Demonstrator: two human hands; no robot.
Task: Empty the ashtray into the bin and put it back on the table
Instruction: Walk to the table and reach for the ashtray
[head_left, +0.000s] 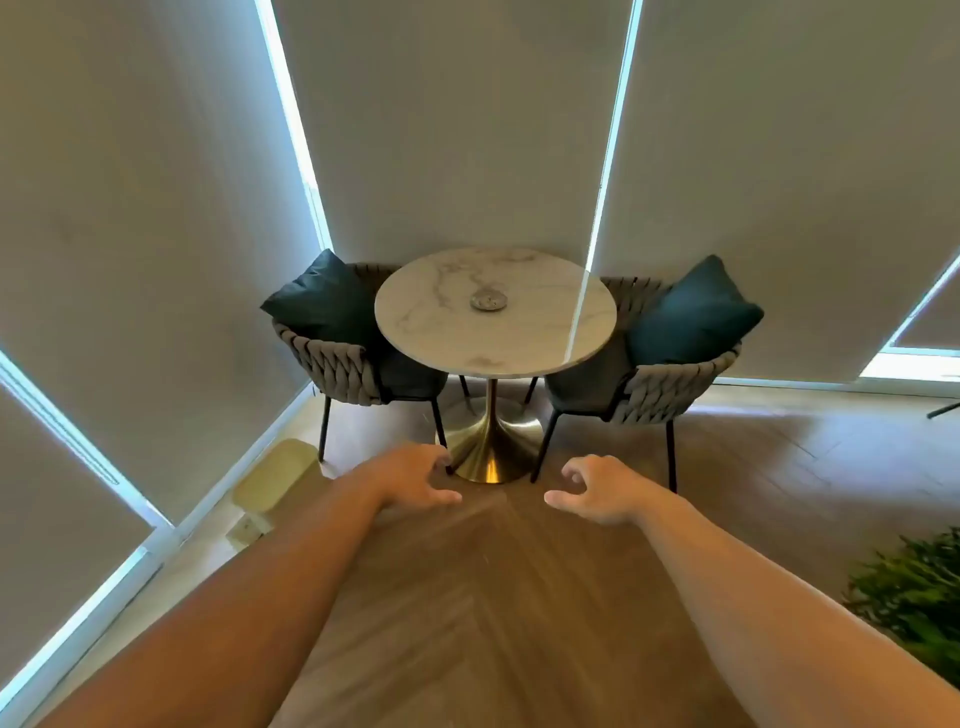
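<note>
Right now both hands reach out in front, low over the brown wooden floor (467, 597). The left hand (415, 480) has its grip apart, fingers spread and holding nothing. The right hand (597, 493) has its grip apart too, fingers curled a little, and it is empty.

Past the hands stands a round white marble desk (415, 332) on one shiny gold foot (491, 447). The small round grey metal ashtray (489, 301) sits near the middle of the desk top, well apart from both hands. What is inside it is too small to tell.

A grey woven chair with a dark blue cushion (337, 358) is at the left of the desk, and another grey woven chair with a blue cushion (670, 374) is at the right. The floor between the hands and the desk is open.

Tall pale window blinds (457, 130) close the room behind. A pale yellow box-shaped thing (275, 478) sits on the floor by the left wall. A green leafy plant (914, 597) is at the right edge.
</note>
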